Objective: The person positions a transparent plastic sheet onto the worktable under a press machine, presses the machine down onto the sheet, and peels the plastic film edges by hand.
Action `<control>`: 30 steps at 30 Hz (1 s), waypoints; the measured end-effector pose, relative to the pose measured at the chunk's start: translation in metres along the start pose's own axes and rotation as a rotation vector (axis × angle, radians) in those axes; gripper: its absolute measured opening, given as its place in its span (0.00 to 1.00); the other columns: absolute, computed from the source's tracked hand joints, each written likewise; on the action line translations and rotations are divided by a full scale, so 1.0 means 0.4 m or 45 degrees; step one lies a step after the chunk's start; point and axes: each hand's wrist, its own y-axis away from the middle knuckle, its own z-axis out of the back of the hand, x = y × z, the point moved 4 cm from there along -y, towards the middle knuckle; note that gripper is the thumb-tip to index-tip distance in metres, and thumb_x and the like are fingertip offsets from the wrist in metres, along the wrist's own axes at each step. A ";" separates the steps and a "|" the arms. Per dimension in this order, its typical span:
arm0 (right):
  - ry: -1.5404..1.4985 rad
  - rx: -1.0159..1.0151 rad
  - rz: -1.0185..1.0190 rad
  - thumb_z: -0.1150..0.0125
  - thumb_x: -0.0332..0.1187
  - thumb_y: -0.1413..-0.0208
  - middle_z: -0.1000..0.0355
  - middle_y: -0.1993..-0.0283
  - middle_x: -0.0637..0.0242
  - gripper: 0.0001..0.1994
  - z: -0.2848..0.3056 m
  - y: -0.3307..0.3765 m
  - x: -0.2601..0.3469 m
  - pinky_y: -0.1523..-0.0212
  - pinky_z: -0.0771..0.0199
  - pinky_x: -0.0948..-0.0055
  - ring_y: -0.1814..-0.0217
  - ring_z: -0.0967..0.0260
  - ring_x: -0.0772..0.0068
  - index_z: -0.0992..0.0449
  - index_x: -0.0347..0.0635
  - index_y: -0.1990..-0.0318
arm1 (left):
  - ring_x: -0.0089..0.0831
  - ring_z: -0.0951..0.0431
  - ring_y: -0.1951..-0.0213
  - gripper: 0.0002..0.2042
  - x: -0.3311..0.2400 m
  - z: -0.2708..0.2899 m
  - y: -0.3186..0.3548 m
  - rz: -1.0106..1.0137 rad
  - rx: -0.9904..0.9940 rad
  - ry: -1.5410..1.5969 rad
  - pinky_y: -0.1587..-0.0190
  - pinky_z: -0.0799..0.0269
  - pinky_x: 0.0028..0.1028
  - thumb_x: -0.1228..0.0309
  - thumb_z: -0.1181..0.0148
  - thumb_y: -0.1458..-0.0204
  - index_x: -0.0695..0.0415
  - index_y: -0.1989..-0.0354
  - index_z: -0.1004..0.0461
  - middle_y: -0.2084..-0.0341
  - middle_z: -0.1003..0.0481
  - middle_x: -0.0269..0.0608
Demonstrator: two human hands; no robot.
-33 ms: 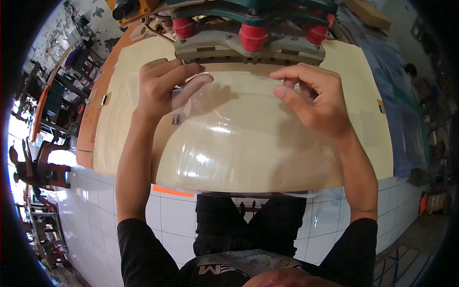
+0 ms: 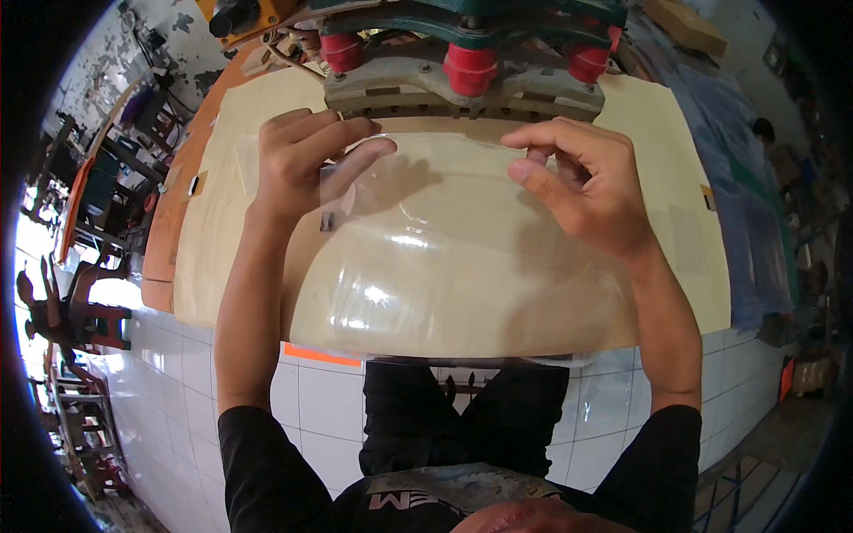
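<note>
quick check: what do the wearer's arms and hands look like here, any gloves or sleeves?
No gloves: the left hand and right hand are bare, with no rings, watch or bands visible. Both forearms are uncovered to about the elbow, where dark black sleeves begin. The sleeves look plain, with no markings visible on them.

A pale wooden tabletop (image 2: 666, 133) is seen spread under the work area, with an orange-brown edge (image 2: 164, 231) along its left side. At its far end a machine with a green frame (image 2: 498, 22) is mounted, three red cylinders (image 2: 469, 67) being set beneath it above a grey metal bar (image 2: 462, 99). A yellow box (image 2: 244, 13) is placed at the upper left. White floor tiles (image 2: 178, 373) are shown below the tabletop, and red chairs (image 2: 84, 315) are stacked at the far left.
</note>
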 end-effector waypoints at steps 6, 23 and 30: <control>0.000 -0.016 0.052 0.35 0.30 0.54 0.26 0.72 0.71 0.09 -0.001 -0.002 0.003 0.80 0.44 0.81 0.81 0.44 0.85 0.20 0.42 0.63 | 0.23 0.34 0.88 0.08 -0.002 0.000 -0.003 0.001 -0.005 0.005 0.84 0.44 0.23 0.69 0.27 0.62 0.55 0.78 0.23 0.89 0.31 0.30; -0.025 -0.003 0.012 0.35 0.30 0.54 0.26 0.71 0.70 0.10 -0.007 -0.002 0.008 0.81 0.45 0.81 0.83 0.47 0.85 0.20 0.40 0.62 | 0.22 0.35 0.88 0.08 0.002 0.005 0.001 -0.008 -0.044 -0.001 0.84 0.44 0.24 0.68 0.27 0.62 0.55 0.78 0.22 0.89 0.31 0.30; -0.036 -0.018 -0.009 0.34 0.29 0.54 0.26 0.71 0.71 0.09 -0.007 0.000 0.005 0.81 0.47 0.81 0.83 0.49 0.86 0.20 0.39 0.64 | 0.23 0.34 0.88 0.08 0.001 0.002 0.001 -0.009 -0.041 -0.003 0.84 0.43 0.24 0.68 0.27 0.62 0.55 0.78 0.21 0.89 0.30 0.30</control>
